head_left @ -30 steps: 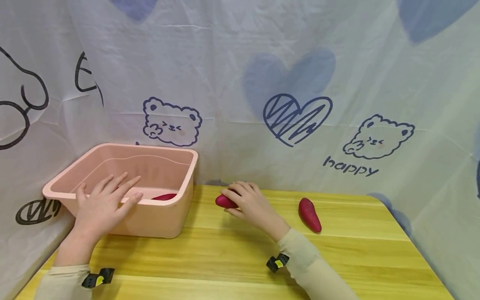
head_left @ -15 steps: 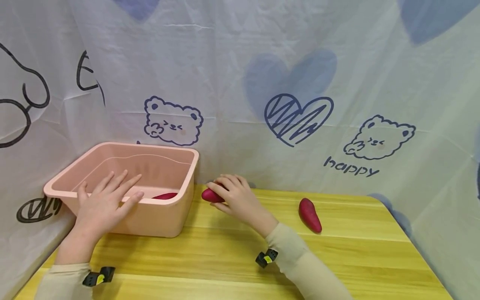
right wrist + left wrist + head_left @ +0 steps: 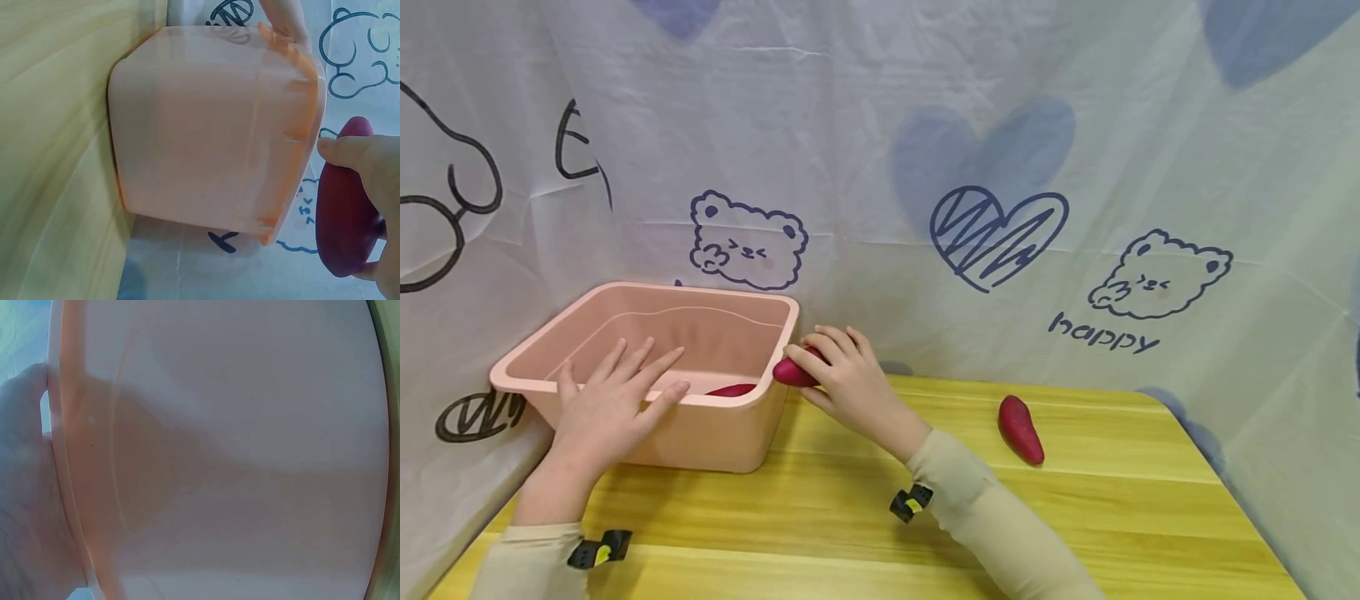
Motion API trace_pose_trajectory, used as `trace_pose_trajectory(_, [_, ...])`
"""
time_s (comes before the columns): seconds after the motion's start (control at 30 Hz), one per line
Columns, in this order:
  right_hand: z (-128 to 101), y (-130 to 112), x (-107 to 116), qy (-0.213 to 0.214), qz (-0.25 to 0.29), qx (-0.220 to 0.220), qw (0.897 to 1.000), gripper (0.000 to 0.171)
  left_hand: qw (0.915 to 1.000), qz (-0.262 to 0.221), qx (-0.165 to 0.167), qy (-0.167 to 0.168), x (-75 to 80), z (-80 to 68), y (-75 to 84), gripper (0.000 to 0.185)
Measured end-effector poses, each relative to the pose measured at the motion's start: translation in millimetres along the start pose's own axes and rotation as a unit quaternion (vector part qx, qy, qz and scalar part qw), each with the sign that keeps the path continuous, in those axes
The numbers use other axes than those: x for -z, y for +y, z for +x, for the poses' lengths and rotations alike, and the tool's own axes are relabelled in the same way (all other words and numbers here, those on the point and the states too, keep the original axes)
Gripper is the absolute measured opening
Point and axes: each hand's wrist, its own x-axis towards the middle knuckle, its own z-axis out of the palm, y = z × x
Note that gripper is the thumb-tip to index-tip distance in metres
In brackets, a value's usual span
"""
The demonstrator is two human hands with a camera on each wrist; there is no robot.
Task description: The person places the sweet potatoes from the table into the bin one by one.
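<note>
- Two hands at work: right hand (image 3: pixel 850 379) has its fingers curled round a red sweet potato (image 3: pixel 792 372), lifted beside the pink basin's (image 3: pixel 715 433) right rim.
- Left hand (image 3: pixel 606 408) rests flat-fingered on the near rim.
- Risk: the potato may clip the rim and slip onto the worktop (image 3: pixel 1075 517).
</note>
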Motion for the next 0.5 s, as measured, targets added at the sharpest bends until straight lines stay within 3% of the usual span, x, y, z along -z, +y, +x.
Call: trace_pose_trajectory(0.5, [29.3,-7.6,-3.8,0.022,0.007,0.019,1.000,0.043,1.0000,0.006,0.002,-0.002,0.1,0.5,0.5,0.062])
